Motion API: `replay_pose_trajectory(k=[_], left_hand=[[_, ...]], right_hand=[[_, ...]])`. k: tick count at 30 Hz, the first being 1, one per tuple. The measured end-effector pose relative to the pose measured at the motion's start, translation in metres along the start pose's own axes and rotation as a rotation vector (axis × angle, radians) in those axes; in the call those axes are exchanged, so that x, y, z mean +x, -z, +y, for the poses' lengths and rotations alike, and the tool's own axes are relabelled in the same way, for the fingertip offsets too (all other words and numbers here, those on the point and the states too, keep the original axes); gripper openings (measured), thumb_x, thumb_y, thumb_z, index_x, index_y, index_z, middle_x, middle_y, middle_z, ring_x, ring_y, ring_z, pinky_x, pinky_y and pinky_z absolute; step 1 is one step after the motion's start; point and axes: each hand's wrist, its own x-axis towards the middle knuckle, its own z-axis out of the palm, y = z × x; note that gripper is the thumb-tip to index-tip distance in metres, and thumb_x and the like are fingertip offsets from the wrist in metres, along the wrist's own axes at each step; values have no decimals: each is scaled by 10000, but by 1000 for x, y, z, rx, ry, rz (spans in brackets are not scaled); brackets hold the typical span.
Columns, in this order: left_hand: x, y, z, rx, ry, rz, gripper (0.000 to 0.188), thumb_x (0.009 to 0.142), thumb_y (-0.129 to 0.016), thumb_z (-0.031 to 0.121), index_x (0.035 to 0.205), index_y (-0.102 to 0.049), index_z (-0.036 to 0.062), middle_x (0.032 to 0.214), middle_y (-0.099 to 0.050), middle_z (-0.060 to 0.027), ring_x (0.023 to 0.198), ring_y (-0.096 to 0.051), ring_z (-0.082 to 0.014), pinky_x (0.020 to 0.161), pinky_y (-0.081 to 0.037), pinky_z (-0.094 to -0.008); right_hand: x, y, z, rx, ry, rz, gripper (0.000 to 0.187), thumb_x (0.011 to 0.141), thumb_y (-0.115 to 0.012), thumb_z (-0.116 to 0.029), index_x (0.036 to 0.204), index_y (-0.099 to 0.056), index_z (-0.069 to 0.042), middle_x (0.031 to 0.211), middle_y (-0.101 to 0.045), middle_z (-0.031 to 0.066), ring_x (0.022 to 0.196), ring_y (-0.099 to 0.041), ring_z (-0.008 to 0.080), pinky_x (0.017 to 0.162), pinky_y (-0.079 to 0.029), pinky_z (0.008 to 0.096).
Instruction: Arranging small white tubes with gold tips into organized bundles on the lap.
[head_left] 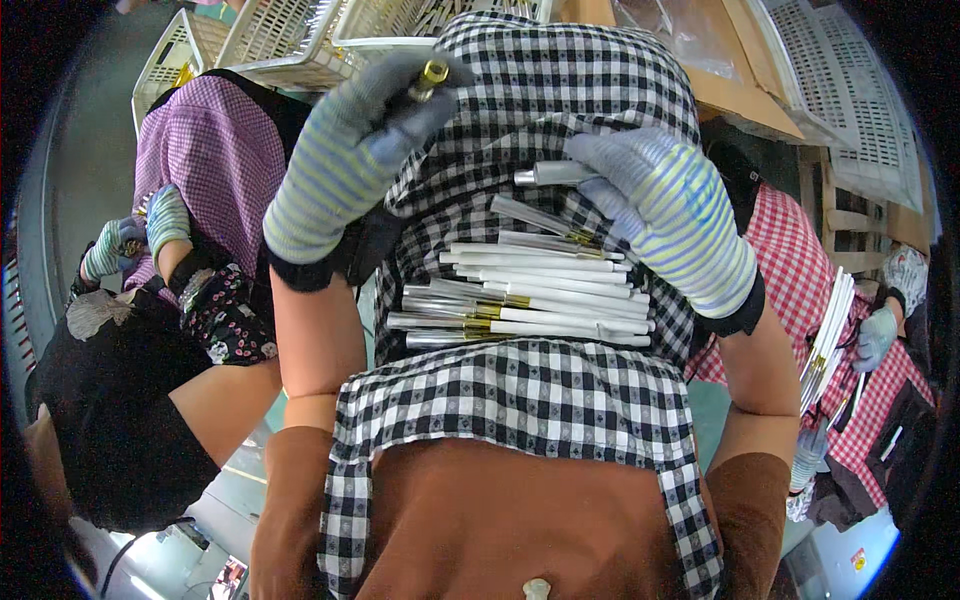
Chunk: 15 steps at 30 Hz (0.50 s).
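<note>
My left hand (pixel 375 130), in a grey and striped knit glove, is raised over the upper part of my lap. Its fingers are closed on a short gold metal ferrule (pixel 432 76); whatever is attached to it is hidden by the glove. To the right, my right hand (pixel 650 195), gloved the same way, grips a silvery tube (pixel 553 174) whose end points left. Below both hands, a bundle of slim white sticks (pixel 570 302) lies crosswise on my black-and-white checked apron (pixel 500 385). Several have gold bands and clear or silvery left ends. A clear tube (pixel 535 216) lies slanted above the bundle.
White plastic baskets (pixel 290 45) stand beyond my lap, one with thin sticks inside. An open cardboard box (pixel 745 95) and a white crate (pixel 850 90) are at far right. Gloved co-workers sit close on both sides; the right one's lap holds white sticks (pixel 825 340).
</note>
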Motion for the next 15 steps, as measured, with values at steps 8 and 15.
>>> replay_pose_trajectory(k=[8, 15], left_hand=[[-48, -2, 12, -67, 152, -112, 357, 1033, -705, 190, 1345, -661, 23, 1163, -738, -33, 1004, -648, -105, 913, -542, -291], [-69, -8, 2, 142, 176, -177, 384, 994, -758, 175, 1311, -664, -20, 1100, -760, -122, 1010, -721, -211, 914, -555, -339]], right_hand=[[2, 7, -8, 142, -58, 20, 209, 907, -758, -145, 1098, -728, -66, 990, -740, 141, 904, -710, 337, 806, -574, 436], [-12, 0, -38, -246, 235, 7, 239, 863, -715, -129, 1098, -725, -82, 978, -716, 108, 884, -680, 318, 775, -557, 458]])
